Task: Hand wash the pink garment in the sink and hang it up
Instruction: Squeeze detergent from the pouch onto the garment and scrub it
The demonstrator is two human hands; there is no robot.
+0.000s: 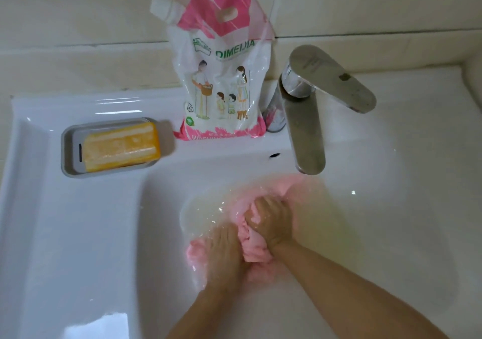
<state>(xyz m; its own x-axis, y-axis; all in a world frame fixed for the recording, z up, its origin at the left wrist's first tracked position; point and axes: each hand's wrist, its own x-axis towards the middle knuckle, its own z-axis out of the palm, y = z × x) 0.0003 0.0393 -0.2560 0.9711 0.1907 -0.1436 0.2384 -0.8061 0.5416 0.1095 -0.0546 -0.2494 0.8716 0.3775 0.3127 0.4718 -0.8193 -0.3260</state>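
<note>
The pink garment lies bunched and soaked in cloudy water at the bottom of the white sink. My left hand is under the water on the garment's left part, its fingers curled into the cloth. My right hand grips a raised fold of the garment just right of the left hand, fingers curled round it. Both forearms come in from the lower right. Part of the cloth is hidden under my hands and the milky water.
A steel faucet reaches over the basin from the back, with no water running from it. A pink and white detergent pouch stands behind the basin. An orange soap bar lies in a grey dish on the left ledge.
</note>
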